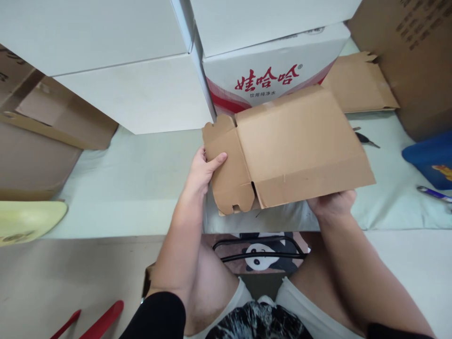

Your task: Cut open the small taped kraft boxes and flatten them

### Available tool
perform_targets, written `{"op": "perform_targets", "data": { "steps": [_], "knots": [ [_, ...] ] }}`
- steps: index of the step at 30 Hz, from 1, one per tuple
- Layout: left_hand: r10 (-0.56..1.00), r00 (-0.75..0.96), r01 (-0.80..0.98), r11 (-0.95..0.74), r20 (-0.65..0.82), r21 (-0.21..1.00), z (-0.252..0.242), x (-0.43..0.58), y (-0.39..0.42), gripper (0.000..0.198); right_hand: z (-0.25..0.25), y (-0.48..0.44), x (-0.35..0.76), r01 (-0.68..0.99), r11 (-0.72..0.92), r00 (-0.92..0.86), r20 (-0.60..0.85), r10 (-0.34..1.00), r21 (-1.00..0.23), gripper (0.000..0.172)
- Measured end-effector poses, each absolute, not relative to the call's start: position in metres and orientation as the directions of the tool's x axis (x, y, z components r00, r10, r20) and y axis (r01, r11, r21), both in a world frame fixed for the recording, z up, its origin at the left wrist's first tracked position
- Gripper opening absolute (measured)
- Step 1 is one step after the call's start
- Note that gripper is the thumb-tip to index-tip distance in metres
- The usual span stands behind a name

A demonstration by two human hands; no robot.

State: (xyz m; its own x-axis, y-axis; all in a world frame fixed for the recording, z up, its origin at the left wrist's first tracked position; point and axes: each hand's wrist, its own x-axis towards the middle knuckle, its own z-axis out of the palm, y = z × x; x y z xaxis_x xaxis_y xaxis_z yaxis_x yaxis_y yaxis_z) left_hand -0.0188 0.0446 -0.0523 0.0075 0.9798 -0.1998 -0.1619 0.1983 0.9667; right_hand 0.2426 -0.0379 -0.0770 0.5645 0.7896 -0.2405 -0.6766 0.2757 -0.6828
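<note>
A flat, unfolded brown cardboard box (296, 141) is held up over the pale green table (141, 183) in front of me. My left hand (203, 172) grips its left side flap, thumb laid across the top of the flap and fingers behind it. My right hand (332, 205) holds the box's near right edge from underneath, so its fingers are mostly hidden by the cardboard.
White cartons (141, 70) and a white carton with red print (268, 77) stand at the back. Another flat cardboard blank (360, 84) lies at the right, brown boxes (38, 136) at the left, a blue object (431, 157) and a dark tool (365, 139) at the right.
</note>
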Motion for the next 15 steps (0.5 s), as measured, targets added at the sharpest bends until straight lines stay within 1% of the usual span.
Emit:
{"op": "perform_targets", "data": {
  "steps": [2, 4, 7, 11, 15],
  "knots": [
    [0.974, -0.029, -0.213, 0.213, -0.224, 0.954, -0.054, -0.022, 0.046, 0.084, -0.079, -0.041, 0.242, -0.654, 0.293, 0.579, -0.211, 0.788, -0.698, 0.021],
    [0.973, -0.058, -0.227, 0.204, -0.223, 0.952, -0.056, -0.024, 0.048, 0.085, -0.078, -0.043, 0.24, -0.639, 0.298, 0.58, -0.191, 0.792, -0.709, 0.024],
    [0.974, -0.112, -0.236, 0.168, -0.198, 0.957, -0.058, -0.025, 0.05, 0.084, -0.07, -0.044, 0.239, -0.64, 0.26, 0.521, -0.16, 0.838, -0.723, 0.031],
    [0.972, -0.194, -0.252, 0.079, -0.131, 0.964, -0.057, -0.023, 0.051, 0.096, -0.062, -0.044, 0.239, -0.611, 0.192, 0.43, -0.119, 0.895, -0.768, 0.035],
    [0.97, -0.223, -0.259, 0.041, -0.101, 0.965, -0.059, -0.009, 0.046, 0.102, -0.069, -0.041, 0.233, -0.543, 0.157, 0.476, -0.148, 0.867, -0.825, 0.04]
  ]
}}
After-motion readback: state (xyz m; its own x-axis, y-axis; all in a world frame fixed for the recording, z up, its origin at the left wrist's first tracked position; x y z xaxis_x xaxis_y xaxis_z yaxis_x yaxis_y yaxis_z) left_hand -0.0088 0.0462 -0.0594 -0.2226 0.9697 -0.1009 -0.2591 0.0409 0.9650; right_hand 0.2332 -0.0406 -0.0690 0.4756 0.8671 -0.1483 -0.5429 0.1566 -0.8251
